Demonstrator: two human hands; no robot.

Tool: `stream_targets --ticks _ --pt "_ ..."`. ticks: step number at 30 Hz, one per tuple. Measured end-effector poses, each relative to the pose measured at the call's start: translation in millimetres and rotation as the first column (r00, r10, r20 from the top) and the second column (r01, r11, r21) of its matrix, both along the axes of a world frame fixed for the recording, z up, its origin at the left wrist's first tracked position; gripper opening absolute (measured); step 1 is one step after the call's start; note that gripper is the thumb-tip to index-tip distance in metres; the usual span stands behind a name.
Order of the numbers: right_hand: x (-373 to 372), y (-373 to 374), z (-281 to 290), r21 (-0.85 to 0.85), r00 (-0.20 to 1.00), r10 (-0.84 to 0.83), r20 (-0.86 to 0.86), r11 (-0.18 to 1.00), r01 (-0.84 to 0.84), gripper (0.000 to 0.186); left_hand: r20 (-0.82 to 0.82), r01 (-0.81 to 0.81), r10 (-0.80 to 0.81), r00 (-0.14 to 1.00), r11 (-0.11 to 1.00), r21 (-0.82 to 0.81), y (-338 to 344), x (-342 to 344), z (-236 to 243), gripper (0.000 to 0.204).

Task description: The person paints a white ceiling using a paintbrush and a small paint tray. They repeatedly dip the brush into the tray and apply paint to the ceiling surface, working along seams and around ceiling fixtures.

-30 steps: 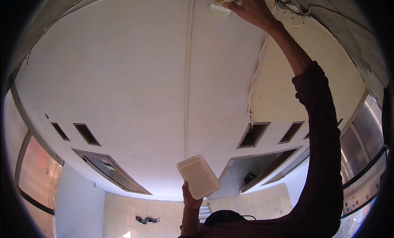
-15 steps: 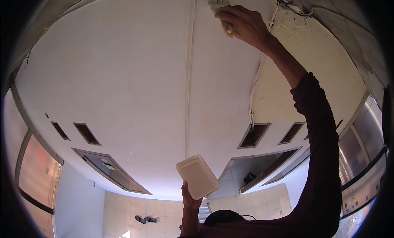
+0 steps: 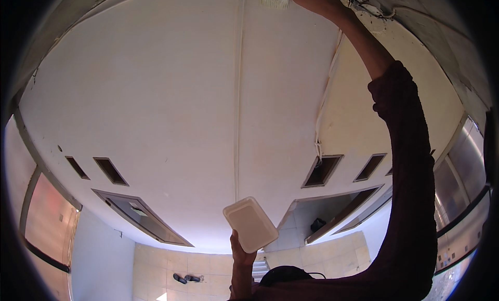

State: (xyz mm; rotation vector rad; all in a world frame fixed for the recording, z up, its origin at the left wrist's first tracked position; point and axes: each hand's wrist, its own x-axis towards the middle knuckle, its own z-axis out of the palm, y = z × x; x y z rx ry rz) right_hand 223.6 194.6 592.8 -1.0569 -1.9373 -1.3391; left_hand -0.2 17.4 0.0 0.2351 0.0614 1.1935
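My right hand [image 3: 314,0] is raised to the top edge of the view, partly cut off, with its fingers closed on a wide paintbrush [image 3: 274,0]. The brush's pale bristles hang downward against the white wall [image 3: 280,67]; its handle is mostly out of view. Low in the middle, my left hand [image 3: 243,253] grips a shallow off-white tray [image 3: 264,213] with rounded corners, thumb along its near side. The tray's inside looks flat and greyish beige; whether that is paint I cannot tell.
A thin vertical strip [image 3: 239,93] runs down the wall. Loose cables [image 3: 328,88] border a cream section [image 3: 374,98], with tangled wires [image 3: 358,0] above. Small openings [image 3: 322,171] and an open doorway [image 3: 312,212] sit lower. Dark sandals [image 3: 187,278] lie on the tiled floor [image 3: 213,264].
My right hand has moved up with the paintbrush, whose bristles have swung from pointing up to pointing down. My left hand and the tray have hardly moved.
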Motion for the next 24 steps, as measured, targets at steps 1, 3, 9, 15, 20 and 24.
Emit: stream_targets --ticks 1,3,9,15,20,24 --pt "2 0 6 0.040 1.000 -0.004 0.013 0.999 0.004 0.019 -0.001 0.001 -0.001 1.000 1.000 -0.001 0 1 1 0.055" --pt "2 6 10 0.121 0.999 0.041 0.027 0.992 -0.044 0.020 0.007 -0.005 0.005 1.000 1.000 -0.002 -1 1 1 0.054" --pt "-11 -1 0 0.293 0.974 0.148 0.172 0.936 -0.194 0.021 -0.031 -0.033 0.032 0.999 0.999 -0.028 1 1 -6 0.059" --pt "-5 26 -24 0.343 0.948 0.062 0.313 0.923 -0.174 0.031 -0.014 -0.005 0.005 1.000 1.000 -0.011 1 2 -2 0.059" --pt "-8 16 -68 0.237 0.949 0.009 0.316 0.968 -0.088 0.035 -0.024 -0.025 0.025 0.999 0.999 -0.025 0 1 -2 0.060" --pt "-14 -1 -66 0.223 0.966 0.049 0.253 0.969 -0.107 0.041 -0.023 -0.015 0.014 1.000 1.000 -0.012 0 -3 1 0.060"
